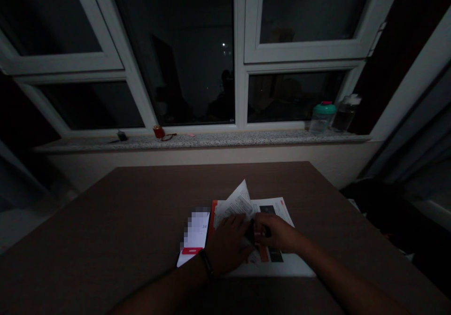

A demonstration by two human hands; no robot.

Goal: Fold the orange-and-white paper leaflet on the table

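Note:
A printed booklet or magazine (287, 264) lies on the brown table, with a white printed paper (237, 201) over it, one corner sticking up. My left hand (229, 242), with a dark band at the wrist, rests on that paper with its fingers spread. To its right, my right hand (275, 233) has its fingers curled over the booklet beside something dark; what it grips is too dim to make out. A lit phone (197, 233) with a red patch on its screen lies left of the booklet, close to my left forearm.
Behind the table (141, 197) runs a speckled windowsill (225, 139). On it stand a green-lidded bottle (320, 120), a clear bottle (346, 114), a small red jar (158, 132) and a small dark item (121, 135). Dark curtains hang at both sides.

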